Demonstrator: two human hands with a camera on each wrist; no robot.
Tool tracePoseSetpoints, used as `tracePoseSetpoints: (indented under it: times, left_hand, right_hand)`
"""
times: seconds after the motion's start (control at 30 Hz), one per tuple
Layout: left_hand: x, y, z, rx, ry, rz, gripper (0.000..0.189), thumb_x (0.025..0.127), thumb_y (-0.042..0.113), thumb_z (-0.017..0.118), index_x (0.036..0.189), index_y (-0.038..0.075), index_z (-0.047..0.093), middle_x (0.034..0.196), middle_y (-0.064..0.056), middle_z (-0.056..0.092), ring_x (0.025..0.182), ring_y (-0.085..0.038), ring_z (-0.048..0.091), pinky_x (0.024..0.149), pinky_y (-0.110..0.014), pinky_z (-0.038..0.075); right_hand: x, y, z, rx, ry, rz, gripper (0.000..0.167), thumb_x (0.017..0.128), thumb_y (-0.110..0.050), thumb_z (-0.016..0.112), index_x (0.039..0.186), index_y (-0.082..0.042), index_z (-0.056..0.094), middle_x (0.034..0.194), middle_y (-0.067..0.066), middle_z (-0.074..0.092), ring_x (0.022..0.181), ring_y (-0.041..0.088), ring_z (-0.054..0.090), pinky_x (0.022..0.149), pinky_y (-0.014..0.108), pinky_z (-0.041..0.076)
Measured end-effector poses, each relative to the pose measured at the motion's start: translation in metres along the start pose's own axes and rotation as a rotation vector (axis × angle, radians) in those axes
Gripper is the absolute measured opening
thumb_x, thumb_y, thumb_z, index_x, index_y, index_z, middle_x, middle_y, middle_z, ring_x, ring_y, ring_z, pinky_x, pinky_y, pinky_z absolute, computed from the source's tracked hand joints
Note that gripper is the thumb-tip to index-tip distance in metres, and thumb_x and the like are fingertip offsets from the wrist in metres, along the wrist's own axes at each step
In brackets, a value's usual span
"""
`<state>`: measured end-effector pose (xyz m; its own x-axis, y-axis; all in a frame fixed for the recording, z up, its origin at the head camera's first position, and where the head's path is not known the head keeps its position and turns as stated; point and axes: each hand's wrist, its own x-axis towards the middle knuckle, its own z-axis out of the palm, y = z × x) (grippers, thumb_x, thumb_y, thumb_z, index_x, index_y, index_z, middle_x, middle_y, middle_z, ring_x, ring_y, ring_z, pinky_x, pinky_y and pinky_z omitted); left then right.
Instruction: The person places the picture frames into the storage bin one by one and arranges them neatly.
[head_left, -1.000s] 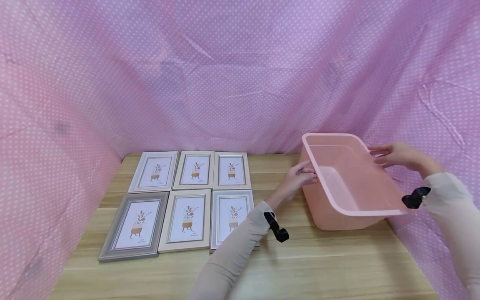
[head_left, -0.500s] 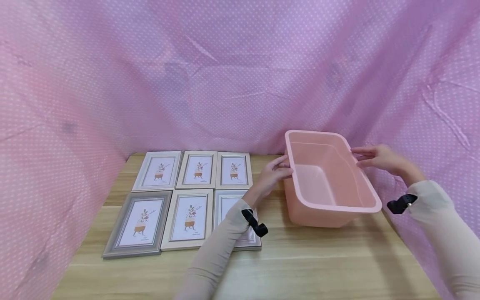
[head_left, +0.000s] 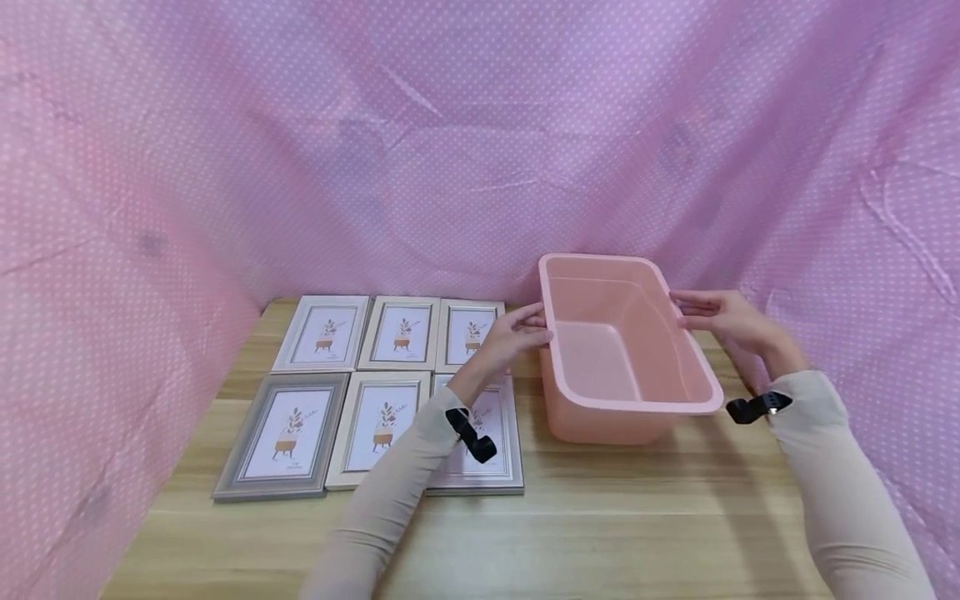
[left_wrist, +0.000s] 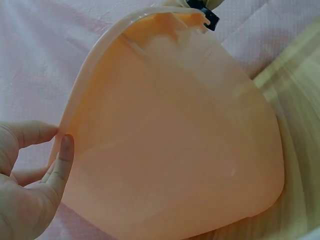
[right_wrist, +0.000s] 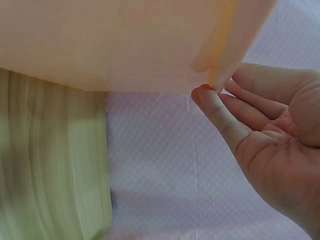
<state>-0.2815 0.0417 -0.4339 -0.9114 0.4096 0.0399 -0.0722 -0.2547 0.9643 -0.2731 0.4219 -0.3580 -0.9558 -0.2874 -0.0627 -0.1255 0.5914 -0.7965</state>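
A pink plastic bin (head_left: pixel 600 423) is between both hands, its open top tipped toward me in the head view. My left hand (head_left: pixel 512 337) pinches the left rim, with thumb and fingers on either side of the lip in the left wrist view, where the bin's outer wall (left_wrist: pixel 175 125) fills the middle. On the opposite side, my right hand (head_left: pixel 727 321) pinches the right rim. The right wrist view has the fingertips and thumb of that hand (right_wrist: pixel 270 120) meeting at the bin's edge (right_wrist: pixel 125 45). Nothing shows inside the bin.
Several picture frames lie in two rows on the left of the wooden table (head_left: pixel 600 533), among them a grey frame (head_left: pixel 255 450) and a white frame (head_left: pixel 281 354). My left forearm crosses over the nearer row. A pink dotted cloth (head_left: pixel 480 158) hangs behind and beside the table.
Both hands have carried the pink bin leftward, from the table's right edge toward the picture frames. Their hold on its rim has stayed the same.
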Motion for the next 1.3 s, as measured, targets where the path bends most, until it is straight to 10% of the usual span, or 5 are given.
tracePoseSetpoints:
  times: [0.23,0.8,1.07,1.3]
  left_hand:
    - [-0.003,0.012,-0.024,0.076,-0.023,-0.013,0.062,0.093,-0.003,0.067,0.151,-0.001,0.044,0.112,-0.007,0.062,0.099,-0.009,0.067,0.11,-0.049,0.05]
    - [-0.013,0.028,-0.045,0.15,-0.05,-0.03,0.06,0.094,-0.002,0.066,0.151,0.0,0.045,0.113,-0.008,0.06,0.1,-0.009,0.066,0.094,-0.029,0.059]
    - [-0.011,0.028,-0.047,0.159,-0.052,-0.041,0.062,0.094,-0.003,0.066,0.152,0.0,0.044,0.113,-0.009,0.061,0.099,-0.009,0.066,0.093,-0.03,0.06]
    - [-0.013,0.03,-0.049,0.255,-0.063,-0.047,0.062,0.094,0.002,0.067,0.152,0.002,0.044,0.122,-0.013,0.061,0.106,-0.013,0.065,0.097,-0.032,0.058]
  right_hand:
    - [0.006,-0.009,0.016,0.043,0.017,0.062,0.063,0.098,-0.019,0.07,0.151,0.0,0.043,0.152,0.009,0.047,0.106,-0.016,0.06,0.091,0.004,0.046]
    - [0.015,-0.012,0.029,0.029,-0.012,-0.076,0.056,0.099,-0.012,0.067,0.147,0.007,0.044,0.152,0.024,0.039,0.117,-0.018,0.053,0.096,0.005,0.046]
    - [0.017,-0.017,0.022,-0.129,-0.079,-0.044,0.06,0.098,-0.019,0.07,0.151,-0.005,0.045,0.159,0.014,0.036,0.145,0.033,0.039,0.102,0.004,0.038]
    - [0.015,-0.019,0.018,-0.239,-0.153,-0.128,0.061,0.098,-0.016,0.068,0.152,-0.002,0.043,0.163,0.018,0.03,0.148,0.045,0.028,0.107,0.001,0.025]
